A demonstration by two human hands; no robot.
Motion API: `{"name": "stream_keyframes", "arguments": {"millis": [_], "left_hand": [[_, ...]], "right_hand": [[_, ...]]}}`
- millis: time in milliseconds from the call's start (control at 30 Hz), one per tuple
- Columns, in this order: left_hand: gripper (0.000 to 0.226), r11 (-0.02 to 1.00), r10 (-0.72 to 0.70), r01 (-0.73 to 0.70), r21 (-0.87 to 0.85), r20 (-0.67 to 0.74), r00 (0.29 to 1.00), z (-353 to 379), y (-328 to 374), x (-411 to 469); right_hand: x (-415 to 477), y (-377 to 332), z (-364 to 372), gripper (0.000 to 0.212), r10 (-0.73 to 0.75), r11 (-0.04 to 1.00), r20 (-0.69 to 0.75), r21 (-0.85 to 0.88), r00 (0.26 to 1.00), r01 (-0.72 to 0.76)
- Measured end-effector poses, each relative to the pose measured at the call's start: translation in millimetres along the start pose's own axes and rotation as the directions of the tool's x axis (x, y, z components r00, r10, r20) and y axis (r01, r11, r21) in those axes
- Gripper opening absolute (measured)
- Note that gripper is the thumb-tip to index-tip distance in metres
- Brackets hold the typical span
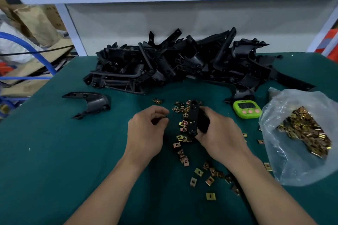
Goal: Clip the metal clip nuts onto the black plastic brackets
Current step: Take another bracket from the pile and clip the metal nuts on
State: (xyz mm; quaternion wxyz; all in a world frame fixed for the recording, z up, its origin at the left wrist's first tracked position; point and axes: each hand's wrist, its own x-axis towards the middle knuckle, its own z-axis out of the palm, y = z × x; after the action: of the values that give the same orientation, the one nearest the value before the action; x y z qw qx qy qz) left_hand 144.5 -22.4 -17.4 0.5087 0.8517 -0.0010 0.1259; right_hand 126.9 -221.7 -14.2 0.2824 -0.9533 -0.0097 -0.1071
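Black bracket (193, 117) gripped in the right hand (219, 133) above loose clip nuts (177, 145) on the green mat (54, 151).
The right hand's fingers curl round the bracket's lower part. The left hand (146, 131) sits just beside it, fingers curled, thumb against forefinger; whether it pinches anything I cannot tell. A bracket pile (182, 64) lies at the mat's far side, a lone bracket (91, 102) to its left. A plastic bag (285, 160) of nuts lies right, near a green timer (247, 108).
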Motion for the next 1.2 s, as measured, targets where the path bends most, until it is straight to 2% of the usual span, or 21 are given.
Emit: {"name": "stream_keyframes", "arguments": {"millis": [67, 167, 267, 300, 367, 467, 633, 800, 900, 1033, 1200], "left_hand": [[0.022, 0.998, 0.032, -0.031, 0.060, -0.004, 0.999, 0.2, -3.1, 2.3], [0.013, 0.968, 0.072, -0.093, 0.235, 0.099, 0.993, 0.6, -6.6, 6.1], [0.048, 0.903, 0.078, -0.149, 0.403, 0.187, 0.979, 3.3, -6.6, 6.1], [0.052, 0.881, 0.137, -0.216, 0.420, 0.209, 0.968, 5.5, -4.3, 4.5], [0.045, 0.867, 0.239, -0.339, 0.366, 0.291, 0.926, 11.6, 2.5, -1.5], [0.034, 0.823, 0.266, -0.413, 0.390, 0.377, 0.887, 20.4, 8.2, -8.5], [0.006, 0.875, 0.291, -0.386, 0.293, 0.320, 0.902, 25.5, 11.2, -12.9], [0.014, 0.902, 0.311, -0.358, 0.240, 0.212, 0.926, 23.3, 10.3, -19.0], [0.009, 0.915, 0.291, -0.315, 0.253, 0.129, 0.948, 19.9, 12.9, -19.5], [0.006, 0.970, 0.169, -0.182, 0.161, 0.092, 0.981, 20.2, 15.8, -23.2], [0.031, 0.995, 0.070, -0.076, 0.063, 0.092, 0.993, 17.5, 14.8, -18.3]], "right_hand": [[0.3, 2.1, -1.5, 0.047, 0.053, 0.999, -0.021, 0.006, 0.998, -0.053], [1.0, 4.1, -3.2, 0.044, 0.108, 0.994, -0.018, 0.002, 0.994, -0.108], [1.1, 1.6, -2.4, 0.040, 0.092, 0.995, -0.002, -0.030, 0.996, -0.092], [1.2, 1.1, -2.0, 0.039, 0.085, 0.996, 0.001, -0.037, 0.996, -0.085], [1.4, 0.9, -1.7, 0.039, 0.079, 0.996, 0.007, -0.044, 0.997, -0.079], [0.8, 2.0, -2.1, 0.040, 0.079, 0.996, 0.007, -0.031, 0.997, -0.078], [0.0, 3.9, -2.4, 0.043, 0.081, 0.997, 0.014, -0.001, 0.997, -0.081], [-1.4, 2.7, -3.0, 0.045, 0.080, 0.997, 0.021, 0.001, 0.997, -0.080], [-2.0, 0.4, -3.2, 0.047, 0.077, 0.997, 0.027, -0.002, 0.997, -0.077], [-3.2, -1.2, -4.9, 0.047, 0.060, 0.998, 0.036, 0.030, 0.998, -0.061], [-6.2, -4.0, -5.8, 0.043, 0.039, 0.999, -0.041, 0.007, 0.998, -0.039]]}}
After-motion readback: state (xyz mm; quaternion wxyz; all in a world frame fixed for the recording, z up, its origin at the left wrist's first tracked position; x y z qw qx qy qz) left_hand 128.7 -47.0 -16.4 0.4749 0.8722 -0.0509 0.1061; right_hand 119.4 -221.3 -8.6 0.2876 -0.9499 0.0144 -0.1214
